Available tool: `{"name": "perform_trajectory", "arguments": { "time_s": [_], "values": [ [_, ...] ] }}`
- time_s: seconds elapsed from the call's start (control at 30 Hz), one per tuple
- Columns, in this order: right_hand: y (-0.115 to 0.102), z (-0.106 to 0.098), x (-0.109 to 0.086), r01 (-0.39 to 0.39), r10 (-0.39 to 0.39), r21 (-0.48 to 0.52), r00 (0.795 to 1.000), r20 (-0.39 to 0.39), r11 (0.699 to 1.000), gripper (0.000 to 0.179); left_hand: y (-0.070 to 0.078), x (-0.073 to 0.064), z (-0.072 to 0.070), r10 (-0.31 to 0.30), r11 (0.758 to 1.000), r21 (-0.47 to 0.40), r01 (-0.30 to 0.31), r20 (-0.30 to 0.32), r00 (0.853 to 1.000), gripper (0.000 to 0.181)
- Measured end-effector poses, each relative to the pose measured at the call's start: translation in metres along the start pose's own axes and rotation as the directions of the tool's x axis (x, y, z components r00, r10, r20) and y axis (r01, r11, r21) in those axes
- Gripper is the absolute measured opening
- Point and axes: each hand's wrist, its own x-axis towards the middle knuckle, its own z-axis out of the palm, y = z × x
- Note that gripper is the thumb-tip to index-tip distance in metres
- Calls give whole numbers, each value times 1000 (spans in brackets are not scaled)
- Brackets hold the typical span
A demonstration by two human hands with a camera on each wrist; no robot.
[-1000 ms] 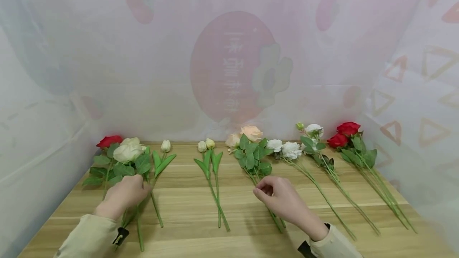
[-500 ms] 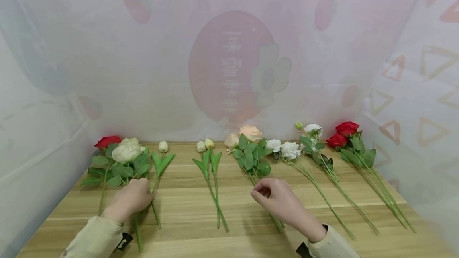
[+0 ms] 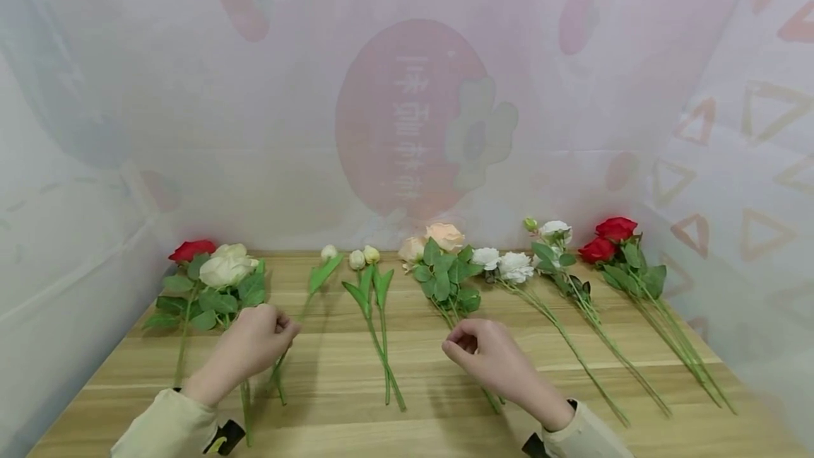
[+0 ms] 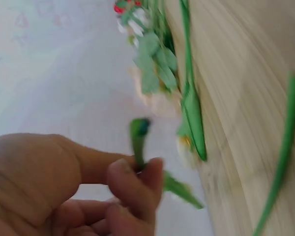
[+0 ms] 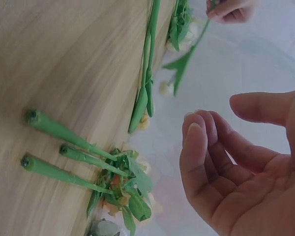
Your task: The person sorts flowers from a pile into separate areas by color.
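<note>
My left hand (image 3: 251,341) pinches the stem of a single white tulip (image 3: 326,271) between thumb and fingers. In the left wrist view the cut end of this green stem (image 4: 137,140) sticks out above the fingertips. The right wrist view shows the tulip lifted off the table, its head hanging downward. Over the stems of the peach roses (image 3: 444,237) hovers my right hand (image 3: 499,359), fingers loosely bent, with a gap between thumb and fingers and nothing held. Two more white tulips (image 3: 364,257) lie between the hands, stems crossed.
Along the wooden table (image 3: 356,437) lie a red rose (image 3: 191,251) and a cream rose (image 3: 227,266) at left. White flowers (image 3: 515,267), a white spray with a bud (image 3: 555,232) and red roses (image 3: 615,230) lie at right. A printed cloth wall (image 3: 286,126) stands behind.
My left hand has moved right from the cream rose's stems and taken up the single tulip, whose head has shifted right toward the other two. My right hand has barely moved.
</note>
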Motion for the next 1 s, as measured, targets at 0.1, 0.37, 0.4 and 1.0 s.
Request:
{"name": "perform_trajectory", "arguments": {
  "time_s": [0.1,0.37,0.4,1.0],
  "values": [
    [0,2,0,-3,3,16,1000,-1,1000,14,14,-3,2,40,998,-44,-42,-64,997,32],
    [-19,12,12,-19,16,243,1000,13,970,20,50,-17,14,151,967,-148,-206,-316,937,8],
    [-24,14,14,-31,25,297,999,24,954,21,54,-19,16,172,961,-148,-234,-342,924,8],
    [-75,46,41,-86,59,601,996,65,794,19,76,-37,54,458,844,-55,-534,-443,770,14]
  ]
}}
